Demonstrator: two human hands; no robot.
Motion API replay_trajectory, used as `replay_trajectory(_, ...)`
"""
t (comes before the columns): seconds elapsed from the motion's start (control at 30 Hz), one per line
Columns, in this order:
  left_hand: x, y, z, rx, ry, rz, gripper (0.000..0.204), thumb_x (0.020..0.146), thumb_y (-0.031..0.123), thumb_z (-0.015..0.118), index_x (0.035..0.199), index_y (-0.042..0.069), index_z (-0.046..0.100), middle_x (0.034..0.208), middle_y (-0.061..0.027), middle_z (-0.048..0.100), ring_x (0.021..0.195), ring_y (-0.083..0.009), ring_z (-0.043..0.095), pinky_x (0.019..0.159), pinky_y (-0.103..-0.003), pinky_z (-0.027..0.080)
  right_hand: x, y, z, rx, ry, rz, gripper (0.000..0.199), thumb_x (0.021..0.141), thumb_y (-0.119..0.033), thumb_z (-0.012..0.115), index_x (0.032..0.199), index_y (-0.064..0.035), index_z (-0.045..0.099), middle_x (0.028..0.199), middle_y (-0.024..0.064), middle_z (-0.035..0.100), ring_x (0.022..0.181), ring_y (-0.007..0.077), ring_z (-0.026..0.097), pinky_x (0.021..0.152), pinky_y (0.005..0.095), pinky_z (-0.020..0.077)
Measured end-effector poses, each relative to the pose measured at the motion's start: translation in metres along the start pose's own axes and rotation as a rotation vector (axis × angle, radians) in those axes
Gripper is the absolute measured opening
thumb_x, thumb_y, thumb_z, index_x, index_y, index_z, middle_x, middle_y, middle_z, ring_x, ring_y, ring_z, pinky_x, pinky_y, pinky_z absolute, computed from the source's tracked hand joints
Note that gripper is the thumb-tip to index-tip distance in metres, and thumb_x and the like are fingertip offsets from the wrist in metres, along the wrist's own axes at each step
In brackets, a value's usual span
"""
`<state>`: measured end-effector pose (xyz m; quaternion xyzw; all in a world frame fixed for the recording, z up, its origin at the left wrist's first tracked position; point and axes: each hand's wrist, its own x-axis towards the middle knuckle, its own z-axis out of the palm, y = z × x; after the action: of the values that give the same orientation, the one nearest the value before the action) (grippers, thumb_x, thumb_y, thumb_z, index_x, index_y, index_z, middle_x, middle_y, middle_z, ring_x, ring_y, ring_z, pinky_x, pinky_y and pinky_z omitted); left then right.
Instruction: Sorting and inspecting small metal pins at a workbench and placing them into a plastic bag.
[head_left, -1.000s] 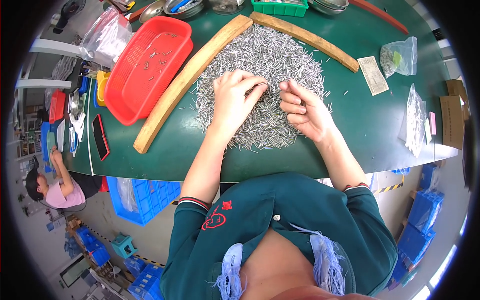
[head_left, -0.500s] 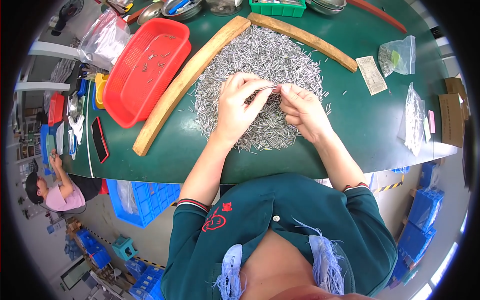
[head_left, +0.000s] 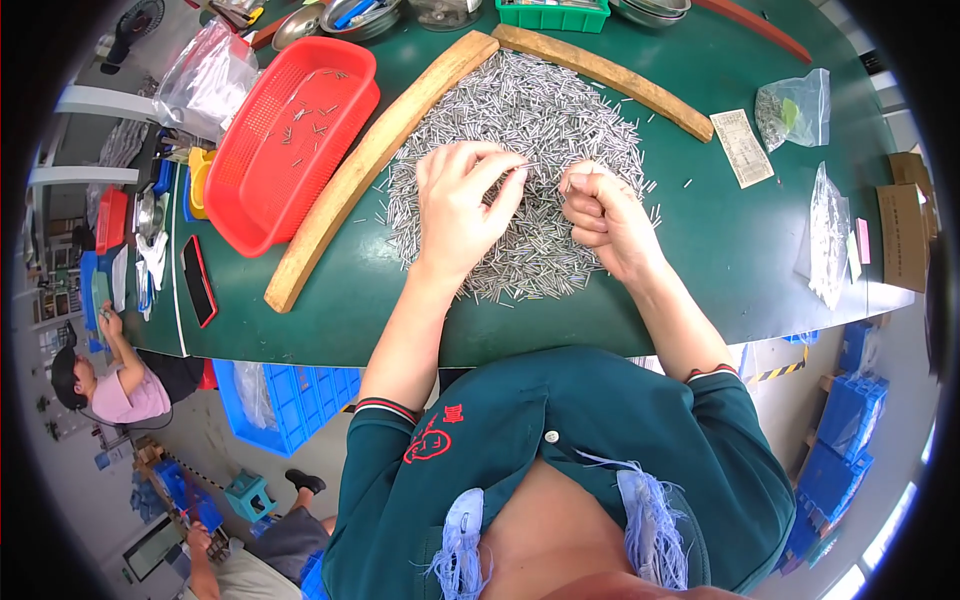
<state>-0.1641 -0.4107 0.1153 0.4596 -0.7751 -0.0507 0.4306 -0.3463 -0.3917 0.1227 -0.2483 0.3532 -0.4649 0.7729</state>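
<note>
A broad heap of small grey metal pins (head_left: 530, 105) lies on the green table (head_left: 730, 260). Over its middle, my left hand (head_left: 455, 210) is closed in a pinch, with what looks like one slim metal pin between thumb and forefinger. Just to the right, my right hand (head_left: 612, 215) has its fingers curled in and the thumb pressed against the forefinger. Whatever it holds there is too small to make out. A gap separates the two hands.
Two wooden bars (head_left: 385, 170) (head_left: 610, 78) meet behind the heap. Left of them sits a red plastic basket (head_left: 222, 205) with a few pins. A phone (head_left: 199, 280) lies nearer. Rightward are a banknote-like paper (head_left: 742, 148) and clear bags (head_left: 828, 240). Two other people (head_left: 130, 385) (head_left: 240, 570) are at left.
My hands, which met at the fingertips, have drawn apart. The left moved slightly left, and the right has curled its fingers more. Another person has come into view at the lower left.
</note>
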Motion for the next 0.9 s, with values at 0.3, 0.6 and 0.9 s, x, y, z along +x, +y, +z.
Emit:
replay_trajectory(0.3,-0.001,0.013,0.001,0.052,-0.003,0.136,0.018,0.069,0.01,0.072,0.085,0.015,0.068,0.085,0.0025,0.06,0.084,-0.0163,0.056,0.092,-0.039,0.036,0.0,0.004,0.004,0.026,0.024,0.035,0.009,0.089,-0.015,0.057,0.092,-0.0065,0.058,0.058,-0.0108,0.033,0.046,-0.0019,0.024,0.038,0.0154,0.0161)
replay_trajectory(0.6,-0.005,0.014,0.008,-0.11,0.083,0.103,0.016,0.07,0.009,0.071,0.084,0.012,0.065,0.081,0.0006,0.061,0.077,-0.0177,0.058,0.084,-0.038,0.041,0.0,0.006,0.008,0.003,0.023,0.012,0.01,0.091,-0.016,0.056,0.096,-0.0076,0.056,0.059,-0.0111,0.035,0.046,-0.0021,0.024,0.038,0.0153,0.016)
replay_trajectory(0.9,-0.005,0.025,0.007,-0.284,0.074,-0.004,0.016,0.071,-0.003,0.068,0.084,0.003,0.062,0.079,-0.0057,0.061,0.068,-0.0167,0.057,0.066,-0.029,0.045,-0.001,0.003,0.004,0.247,-0.195,0.316,0.023,0.094,-0.021,0.051,0.108,-0.0038,0.056,0.059,-0.0101,0.028,0.048,-0.0012,0.025,0.037,0.0132,0.0182)
